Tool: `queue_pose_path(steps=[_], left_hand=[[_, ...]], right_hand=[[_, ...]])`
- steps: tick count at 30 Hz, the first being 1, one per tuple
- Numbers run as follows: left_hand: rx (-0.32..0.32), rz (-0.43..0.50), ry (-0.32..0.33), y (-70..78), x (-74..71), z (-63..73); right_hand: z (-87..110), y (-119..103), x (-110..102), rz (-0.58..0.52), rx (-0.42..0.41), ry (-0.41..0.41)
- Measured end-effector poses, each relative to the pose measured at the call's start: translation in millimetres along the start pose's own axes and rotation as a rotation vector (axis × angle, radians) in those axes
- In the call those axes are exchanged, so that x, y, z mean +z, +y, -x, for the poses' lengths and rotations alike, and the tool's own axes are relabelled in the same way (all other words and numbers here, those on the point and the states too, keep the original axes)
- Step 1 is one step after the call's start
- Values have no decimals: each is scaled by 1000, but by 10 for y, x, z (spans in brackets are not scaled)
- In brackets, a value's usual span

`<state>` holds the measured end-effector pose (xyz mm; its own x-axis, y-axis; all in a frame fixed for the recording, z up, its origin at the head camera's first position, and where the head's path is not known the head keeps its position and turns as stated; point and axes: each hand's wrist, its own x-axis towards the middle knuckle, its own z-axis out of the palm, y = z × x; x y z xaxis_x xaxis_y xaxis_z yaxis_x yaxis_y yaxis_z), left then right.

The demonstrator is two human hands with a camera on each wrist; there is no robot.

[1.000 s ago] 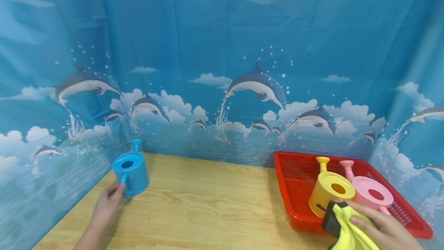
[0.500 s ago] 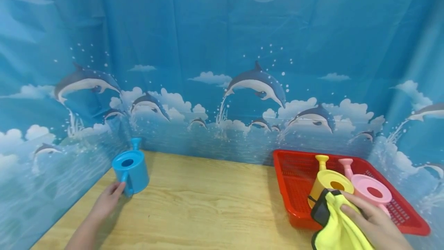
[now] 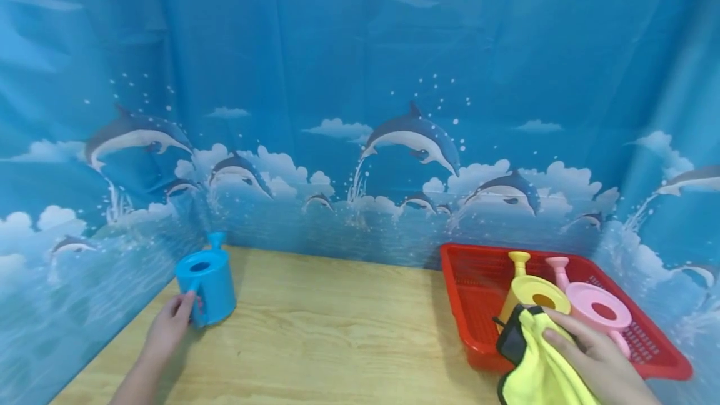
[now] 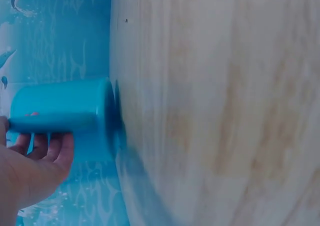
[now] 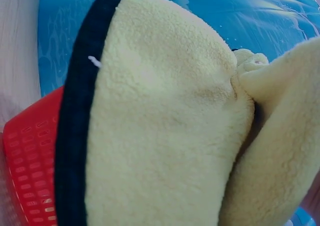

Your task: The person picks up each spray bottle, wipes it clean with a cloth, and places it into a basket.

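Blue cylindrical plastic watering can (image 3: 218, 297), likely steadied by my gripping left fingers (image 4: 62, 153); right fingers (image 3: 574, 327) pinch yellow fleecy cloth (image 3: 542, 370) by red plastic basket (image 3: 460, 325).

No words or numbers I can read here, none on the yellow cloth (image 3: 548, 364) I'm gripping at the red basket (image 3: 474, 308)'s near side, none on the blue watering can (image 3: 218, 295) I hold well left of it, none on the dolphin backdrop (image 3: 337, 55) behind it
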<state>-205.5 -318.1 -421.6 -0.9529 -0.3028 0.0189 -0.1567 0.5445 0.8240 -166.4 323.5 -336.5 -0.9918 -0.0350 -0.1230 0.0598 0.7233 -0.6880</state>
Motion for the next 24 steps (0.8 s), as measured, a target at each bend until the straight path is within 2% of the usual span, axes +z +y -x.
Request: queue_pose_path(steps=[4, 11, 14, 20, 22, 24], left_hand=[[15, 31, 65, 52, 13, 0], [-24, 100, 117, 149, -1, -49], [-56, 153, 151, 194, 5, -53], [-124, 204, 265, 296, 24, -11], [-145, 282, 283, 330, 24, 10], [-165, 454, 256, 379, 12, 33]], right_hand=[[12, -16, -9, 20, 7, -7], [9, -15, 12, 19, -19, 3], [-3, 5, 25, 26, -33, 6], [-20, 37, 29, 53, -69, 30], [-20, 42, 26, 50, -74, 34], [-15, 55, 22, 52, -86, 46]])
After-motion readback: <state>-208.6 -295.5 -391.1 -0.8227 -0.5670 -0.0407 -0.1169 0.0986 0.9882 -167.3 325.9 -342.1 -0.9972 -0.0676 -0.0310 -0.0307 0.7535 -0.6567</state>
